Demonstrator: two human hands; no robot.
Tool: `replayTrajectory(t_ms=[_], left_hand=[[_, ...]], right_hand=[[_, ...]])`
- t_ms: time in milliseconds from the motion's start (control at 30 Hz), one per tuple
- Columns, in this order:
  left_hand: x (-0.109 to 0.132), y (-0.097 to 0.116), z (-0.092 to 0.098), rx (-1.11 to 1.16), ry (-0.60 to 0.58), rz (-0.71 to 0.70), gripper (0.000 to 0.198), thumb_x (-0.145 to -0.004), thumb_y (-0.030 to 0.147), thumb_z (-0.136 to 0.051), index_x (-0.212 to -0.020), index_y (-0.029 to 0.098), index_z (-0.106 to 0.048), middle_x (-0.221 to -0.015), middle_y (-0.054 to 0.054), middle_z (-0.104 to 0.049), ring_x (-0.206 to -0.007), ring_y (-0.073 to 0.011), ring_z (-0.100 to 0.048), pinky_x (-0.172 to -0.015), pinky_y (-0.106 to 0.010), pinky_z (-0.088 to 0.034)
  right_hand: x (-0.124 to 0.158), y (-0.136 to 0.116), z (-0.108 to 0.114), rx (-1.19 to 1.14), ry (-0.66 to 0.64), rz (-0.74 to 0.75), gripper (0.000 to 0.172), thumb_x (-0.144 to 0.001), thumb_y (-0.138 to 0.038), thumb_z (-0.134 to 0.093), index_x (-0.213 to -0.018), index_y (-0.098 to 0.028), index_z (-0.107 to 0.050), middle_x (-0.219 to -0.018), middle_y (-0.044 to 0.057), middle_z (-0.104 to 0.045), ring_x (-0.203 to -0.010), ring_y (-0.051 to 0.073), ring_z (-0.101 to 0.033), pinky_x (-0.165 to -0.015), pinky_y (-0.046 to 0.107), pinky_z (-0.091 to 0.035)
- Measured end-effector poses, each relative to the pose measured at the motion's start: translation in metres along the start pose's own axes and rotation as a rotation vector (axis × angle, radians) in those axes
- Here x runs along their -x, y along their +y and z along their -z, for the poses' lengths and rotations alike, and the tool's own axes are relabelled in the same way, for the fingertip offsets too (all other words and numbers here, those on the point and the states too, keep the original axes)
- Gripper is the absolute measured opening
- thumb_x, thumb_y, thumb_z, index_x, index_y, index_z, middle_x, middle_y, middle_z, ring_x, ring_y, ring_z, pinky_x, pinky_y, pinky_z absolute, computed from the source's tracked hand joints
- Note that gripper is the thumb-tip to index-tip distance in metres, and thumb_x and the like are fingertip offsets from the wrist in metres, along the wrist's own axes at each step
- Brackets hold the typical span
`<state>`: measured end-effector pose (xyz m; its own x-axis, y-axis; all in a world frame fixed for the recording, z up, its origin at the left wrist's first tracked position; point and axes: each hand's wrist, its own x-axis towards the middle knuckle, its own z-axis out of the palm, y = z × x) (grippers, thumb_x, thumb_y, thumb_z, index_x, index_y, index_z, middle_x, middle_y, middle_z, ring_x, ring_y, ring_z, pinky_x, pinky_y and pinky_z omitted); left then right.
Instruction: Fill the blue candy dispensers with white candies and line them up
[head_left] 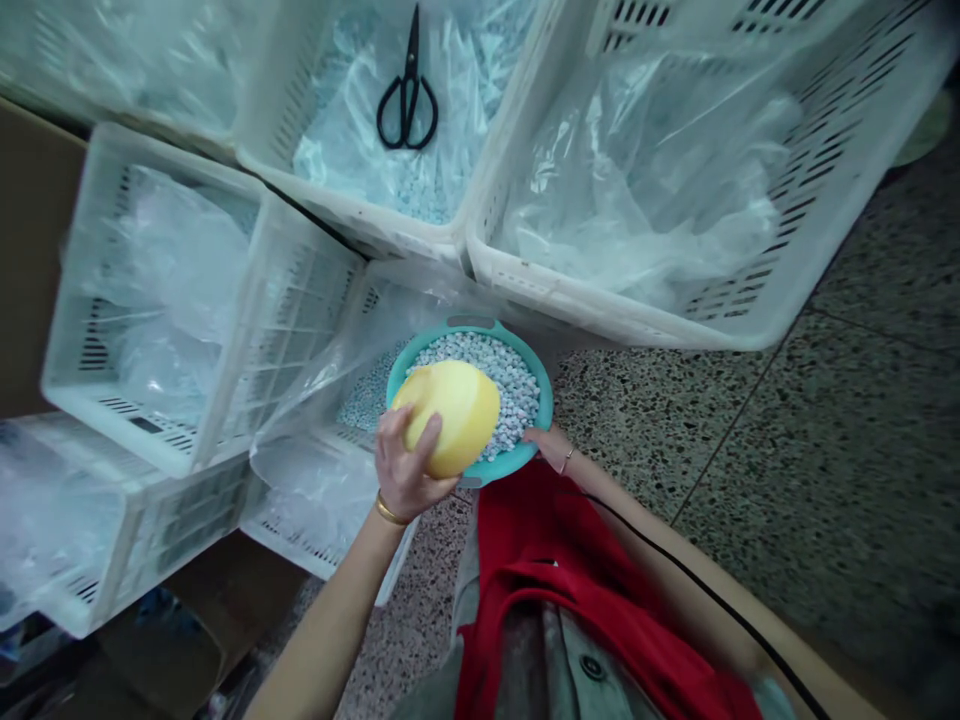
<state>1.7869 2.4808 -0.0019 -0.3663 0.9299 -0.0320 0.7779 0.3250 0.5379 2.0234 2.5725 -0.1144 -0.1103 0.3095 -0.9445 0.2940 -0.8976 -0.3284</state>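
Note:
My left hand (411, 460) is closed around a yellow bowl (457, 415), its rounded outside facing up. The bowl is tilted over a teal basin (547, 385) filled with small pale pellets (517, 380); what lies inside the bowl is hidden. With my right hand (549, 445) I grip the basin's rim at its right side, the fingers mostly under the edge. Left of the basin, a crate lined with clear plastic (300, 400) has similar small pellets (371, 390) in it.
Black scissors (409, 110) lie on plastic bags in a white crate (352, 215) at the top. Another bag-filled crate (622, 325) stands at the right, and stacked crates (187, 460) at the left. Speckled floor (750, 450) shows at the right. A black cable (697, 590) runs along my right arm.

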Motion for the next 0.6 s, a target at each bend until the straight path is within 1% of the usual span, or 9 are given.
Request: replayTrajectory(t_ms=[67,200,267,333,400,433,533,567,600], left_hand=[[0.008,0.000,0.005,-0.004,0.003,-0.037,0.071,-0.052,0.049,-0.081,-0.114,0.025,-0.059,-0.128,-0.012,-0.042,-0.122,-0.0371,-0.043,-0.102,-0.053,-0.036],[0.024,-0.006,0.026,0.031,0.157,0.001,0.086,-0.050,0.049,-0.084,-0.125,0.029,-0.048,-0.132,-0.012,-0.035,-0.128,-0.0386,-0.036,-0.104,-0.055,-0.035],[0.030,-0.017,0.036,0.019,0.268,0.100,0.095,-0.055,0.047,-0.081,-0.135,0.028,-0.035,-0.136,-0.014,-0.031,-0.131,-0.0392,-0.031,-0.105,-0.057,-0.032],[0.034,-0.039,0.037,-0.033,0.373,0.269,0.094,-0.063,0.045,-0.075,-0.141,0.025,-0.026,-0.139,-0.015,-0.030,-0.133,-0.0384,-0.029,-0.108,-0.058,-0.027],[0.038,-0.072,0.023,-0.071,0.396,0.441,0.088,-0.067,0.042,-0.070,-0.141,0.020,-0.028,-0.135,-0.016,-0.036,-0.130,-0.0364,-0.033,-0.109,-0.056,-0.026],[0.038,-0.092,0.011,-0.077,0.368,0.523,0.085,-0.066,0.039,-0.070,-0.140,0.019,-0.032,-0.132,-0.016,-0.039,-0.128,-0.0354,-0.037,-0.109,-0.054,-0.028],[0.032,-0.152,-0.040,-0.085,0.180,0.740,0.082,-0.059,0.031,-0.074,-0.134,0.015,-0.043,-0.126,-0.017,-0.045,-0.123,-0.0353,-0.043,-0.105,-0.050,-0.034],[0.026,-0.168,-0.057,-0.082,0.137,0.776,0.080,-0.060,0.029,-0.074,-0.132,0.013,-0.045,-0.126,-0.018,-0.046,-0.123,-0.0364,-0.043,-0.105,-0.050,-0.034],[0.020,-0.182,-0.074,-0.046,0.098,0.764,0.075,-0.064,0.029,-0.073,-0.131,0.011,-0.046,-0.127,-0.019,-0.045,-0.124,-0.0378,-0.043,-0.104,-0.051,-0.034]], right_hand=[[0.001,-0.001,-0.001,0.013,-0.006,-0.035,0.020,-0.046,-0.023,-0.061,-0.064,-0.018,-0.054,-0.041,-0.007,-0.047,-0.041,0.009,-0.040,-0.041,0.023,-0.035],[0.003,-0.003,-0.001,0.015,-0.002,-0.057,0.022,-0.046,-0.021,-0.059,-0.067,-0.018,-0.054,-0.043,-0.008,-0.048,-0.042,0.009,-0.041,-0.043,0.022,-0.035],[0.004,-0.002,0.000,0.014,0.007,-0.060,0.022,-0.047,-0.022,-0.058,-0.069,-0.018,-0.054,-0.045,-0.008,-0.050,-0.043,0.008,-0.041,-0.044,0.022,-0.035],[0.004,0.000,0.001,0.018,0.022,-0.058,0.025,-0.047,-0.022,-0.058,-0.071,-0.017,-0.055,-0.048,-0.007,-0.052,-0.044,0.008,-0.041,-0.045,0.021,-0.035],[0.004,0.002,0.001,0.029,0.036,-0.054,0.028,-0.046,-0.023,-0.059,-0.073,-0.018,-0.057,-0.051,-0.007,-0.054,-0.044,0.008,-0.041,-0.044,0.021,-0.034],[0.004,0.003,0.001,0.035,0.041,-0.054,0.030,-0.044,-0.024,-0.060,-0.073,-0.018,-0.058,-0.051,-0.007,-0.056,-0.044,0.008,-0.041,-0.043,0.021,-0.035],[0.003,0.008,0.001,0.058,0.044,-0.055,0.029,-0.043,-0.027,-0.062,-0.071,-0.021,-0.059,-0.056,-0.004,-0.061,-0.047,0.011,-0.045,-0.046,0.024,-0.040],[0.002,0.010,0.002,0.069,0.052,-0.059,0.028,-0.043,-0.029,-0.064,-0.069,-0.021,-0.059,-0.059,-0.003,-0.063,-0.049,0.012,-0.047,-0.048,0.025,-0.042],[0.001,0.013,0.003,0.081,0.072,-0.067,0.027,-0.043,-0.030,-0.065,-0.068,-0.022,-0.059,-0.062,-0.003,-0.064,-0.052,0.014,-0.050,-0.050,0.027,-0.044]])
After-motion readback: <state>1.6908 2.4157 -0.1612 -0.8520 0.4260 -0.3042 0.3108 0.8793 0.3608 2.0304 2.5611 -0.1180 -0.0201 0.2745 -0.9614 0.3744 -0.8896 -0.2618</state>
